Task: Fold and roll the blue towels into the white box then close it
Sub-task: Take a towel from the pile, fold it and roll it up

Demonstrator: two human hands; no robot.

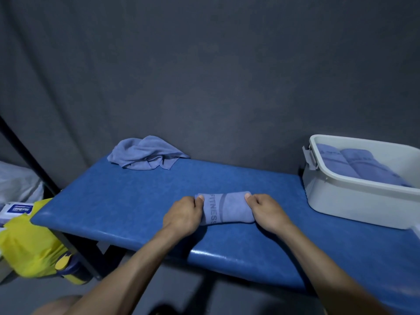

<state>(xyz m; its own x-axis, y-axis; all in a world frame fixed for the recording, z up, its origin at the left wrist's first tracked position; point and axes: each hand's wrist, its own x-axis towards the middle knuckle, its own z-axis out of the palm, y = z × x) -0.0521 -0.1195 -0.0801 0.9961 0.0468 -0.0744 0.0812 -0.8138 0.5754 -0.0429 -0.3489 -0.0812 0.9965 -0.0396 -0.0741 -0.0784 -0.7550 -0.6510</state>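
A rolled blue towel point(227, 208), printed with the word "FITNESS", lies across the middle of the blue padded bench point(127, 201). The left hand point(184, 215) grips the roll's left end, fingers curled around it with the thumb on top. The right hand point(267, 212) grips the right end the same way, thumb pressed on the upper edge. So each grip is clamped on the roll, one at each end, and the roll rests on the bench between them.

At the back left of the bench a second blue towel point(147, 154) lies crumpled and unfolded, against the dark grey curtain point(204, 76). At the right end of the bench stands the white box point(354, 196), open, with a grey latch point(309, 156) on its near-left end. Inside it lie two rolled blue towels point(361, 164) side by side, touching.

Off the bench to the left, lower down, are a yellow bag point(29, 248) and a pack of wipes point(16, 211).
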